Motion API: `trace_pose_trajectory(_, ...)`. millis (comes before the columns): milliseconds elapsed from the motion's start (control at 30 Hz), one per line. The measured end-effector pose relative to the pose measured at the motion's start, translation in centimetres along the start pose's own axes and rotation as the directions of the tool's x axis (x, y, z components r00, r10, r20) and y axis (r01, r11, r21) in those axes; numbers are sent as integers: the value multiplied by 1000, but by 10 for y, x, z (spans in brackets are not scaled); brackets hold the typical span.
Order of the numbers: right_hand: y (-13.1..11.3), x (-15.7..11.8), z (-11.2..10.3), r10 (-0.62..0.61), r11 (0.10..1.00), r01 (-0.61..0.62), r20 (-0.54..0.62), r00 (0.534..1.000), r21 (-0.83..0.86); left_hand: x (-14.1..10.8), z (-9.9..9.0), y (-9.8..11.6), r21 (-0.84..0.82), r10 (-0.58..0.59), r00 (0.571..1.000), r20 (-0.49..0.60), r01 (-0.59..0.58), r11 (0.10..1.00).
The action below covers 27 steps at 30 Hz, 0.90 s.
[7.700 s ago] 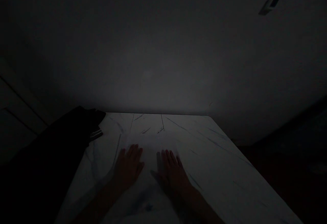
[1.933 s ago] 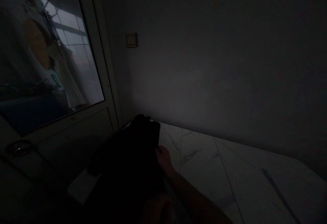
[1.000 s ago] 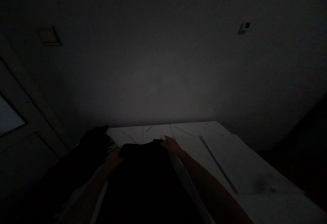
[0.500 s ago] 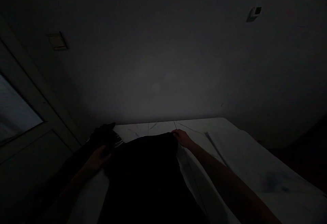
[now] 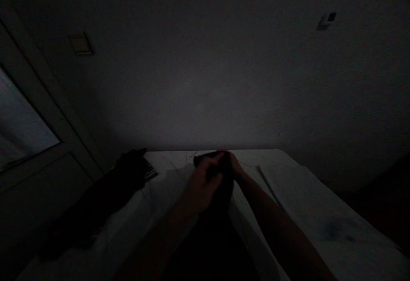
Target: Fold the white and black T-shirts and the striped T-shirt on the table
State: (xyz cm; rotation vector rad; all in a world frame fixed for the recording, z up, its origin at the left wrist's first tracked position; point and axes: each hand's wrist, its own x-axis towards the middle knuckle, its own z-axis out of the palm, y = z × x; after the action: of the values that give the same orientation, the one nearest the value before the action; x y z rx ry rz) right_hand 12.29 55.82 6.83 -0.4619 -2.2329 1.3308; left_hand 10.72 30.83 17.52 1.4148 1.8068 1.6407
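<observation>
Vs. the last frame: your left hand is across from the left side, now close to your right hand. The cloth was spread wide between them; now its far end is drawn in narrow, more table showing on its left.

Left fingers: index and thumb apart, over the cloth's far end. Blurred, can't tell if they pinch it. Right fingers: clamped on the cloth's far right corner, tips partly hidden behind it.

Cloth is dark, over the middle of the table, running from your hands back toward you. Second garment, dark with a striped edge, lies left of it, apart.
</observation>
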Motion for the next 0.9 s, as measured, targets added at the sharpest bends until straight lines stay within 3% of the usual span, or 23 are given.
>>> trace_pose_trajectory(33, 2, -20, -12, 63, 991, -75, 109, 992, 109, 2, 33, -5, -21, 37, 993, 111, -35, 999)
trace_pose_trajectory(100, 13, -62, -41, 196, 934, -270, 299, 934, 234, -6, 82, -23, -36, 78, 899, 431, -70, 997)
trace_pose_trajectory(167, 31, -102, -66, 339, 863, -438, 354, 872, 252, -24, 101, -45, -43, 97, 778, 620, -90, 995)
trace_pose_trajectory(200, 40, -119, -74, 396, 844, -484, 342, 852, 231, -33, 100, -58, -29, 73, 754, 653, -71, 997)
trace_pose_trajectory(267, 55, -142, -80, 437, 876, -471, 241, 866, 102, -45, 80, -88, 68, -48, 798, 600, 9, 998)
trace_pose_trajectory(300, 60, -149, -78, 422, 903, -430, 187, 887, 4, -44, 65, -106, 166, -134, 850, 509, 56, 985)
trace_pose_trajectory(367, 63, -154, -66, 339, 923, -310, 100, 935, -230, -32, 34, -143, 405, -226, 949, 220, 122, 906)
trace_pose_trajectory(400, 62, -154, -57, 292, 903, -246, 82, 953, -352, -22, 19, -162, 491, -250, 965, 79, 181, 852)
trace_pose_trajectory(433, 60, -153, -46, 249, 867, -182, 87, 965, -464, -10, 6, -179, 521, -255, 967, 5, 215, 826)
trace_pose_trajectory(500, 53, -151, -26, 192, 768, -63, 134, 972, -637, 17, -13, -207, 553, -251, 966, -59, 241, 797)
trace_pose_trajectory(600, 46, -153, -6, 146, 665, 27, 165, 975, -746, 54, -23, -229, 566, -233, 972, -22, 204, 798)
trace_pose_trajectory(667, 48, -158, -2, 110, 673, 7, 109, 988, -739, 74, -19, -234, 557, -214, 975, 60, 146, 817)
trace_pose_trajectory(767, 58, -166, -10, 68, 758, -109, -89, 994, -643, 95, -9, -234, 514, -183, 959, 216, 48, 856)
trace_pose_trajectory(900, 66, -173, -40, 40, 877, -214, -379, 924, -430, 103, -1, -229, 415, -130, 934, 332, -21, 909)
